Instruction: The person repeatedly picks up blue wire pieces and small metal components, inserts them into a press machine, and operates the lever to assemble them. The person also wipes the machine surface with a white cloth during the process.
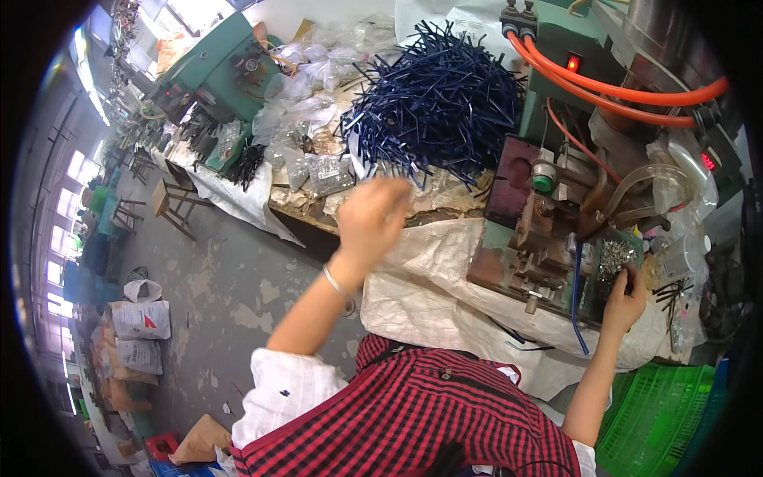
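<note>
Small metal parts: a loose silvery heap [614, 256] at the right side of the near machine [560, 107].
Right hand [626, 300]: fingertips at the near edge of that heap, fingers bent; whether they pinch a part cannot be told.
Single blue strip [576, 286]: hangs down from the machine's front, left of the right hand.
Left hand [372, 213]: raised before the strip pile, fingers blurred and partly curled; grip cannot be told.
Strip pile [437, 103]: dark blue, tangled, high on the surface [445, 200], left of the machine.
Clear bags [327, 173]: filled, left of the pile.
Orange hoses [636, 97]: two, arching across the machine.
Basket [652, 413]: green plastic, lower right.
</note>
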`<state>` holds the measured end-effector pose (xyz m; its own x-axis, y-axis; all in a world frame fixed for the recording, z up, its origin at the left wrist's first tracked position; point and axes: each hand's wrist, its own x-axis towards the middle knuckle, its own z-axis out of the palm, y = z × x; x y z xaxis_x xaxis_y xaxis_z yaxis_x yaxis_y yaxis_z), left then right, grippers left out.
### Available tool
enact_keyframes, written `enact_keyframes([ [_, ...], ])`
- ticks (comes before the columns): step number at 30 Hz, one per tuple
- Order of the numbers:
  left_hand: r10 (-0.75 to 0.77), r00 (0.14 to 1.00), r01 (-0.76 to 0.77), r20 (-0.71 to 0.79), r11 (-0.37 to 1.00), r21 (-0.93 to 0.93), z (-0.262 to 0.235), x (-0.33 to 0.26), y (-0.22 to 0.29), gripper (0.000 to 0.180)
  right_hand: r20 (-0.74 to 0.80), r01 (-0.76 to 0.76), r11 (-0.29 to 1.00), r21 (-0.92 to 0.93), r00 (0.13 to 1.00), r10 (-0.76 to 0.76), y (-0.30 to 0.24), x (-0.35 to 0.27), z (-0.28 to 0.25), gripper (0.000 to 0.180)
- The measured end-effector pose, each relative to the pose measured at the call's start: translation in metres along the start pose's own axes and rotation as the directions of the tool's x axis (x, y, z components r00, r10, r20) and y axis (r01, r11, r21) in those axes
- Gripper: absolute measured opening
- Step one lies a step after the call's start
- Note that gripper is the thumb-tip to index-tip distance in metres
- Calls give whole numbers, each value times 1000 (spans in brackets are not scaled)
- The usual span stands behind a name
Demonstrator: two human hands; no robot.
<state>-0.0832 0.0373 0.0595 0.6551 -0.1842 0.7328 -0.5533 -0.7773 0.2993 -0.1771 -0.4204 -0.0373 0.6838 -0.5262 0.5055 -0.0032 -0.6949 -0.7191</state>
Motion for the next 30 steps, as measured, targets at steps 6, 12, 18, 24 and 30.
enact_keyframes([
  [6,-114,955,-33,275,877,479,53,25,-103,10,147,-72,988,135,988,52,-21,16,15,19],
  [12,-742,655,543,147,596,591,123,12,-150,35,-60,-138,985,101,988,145,-2,-21,-17,18],
  [18,-650,736,573,192,748,334,82,16,-66,30,-48,-197,952,235,976,214,-45,-44,-55,17],
  [24,-366,904,428,222,764,-482,108,8,3,11,33,76,924,374,995,-95,-129,8,26,32],
  [30,-389,909,369,149,584,-723,92,0,54,8,113,-202,727,656,979,170,-149,-5,44,41],
])
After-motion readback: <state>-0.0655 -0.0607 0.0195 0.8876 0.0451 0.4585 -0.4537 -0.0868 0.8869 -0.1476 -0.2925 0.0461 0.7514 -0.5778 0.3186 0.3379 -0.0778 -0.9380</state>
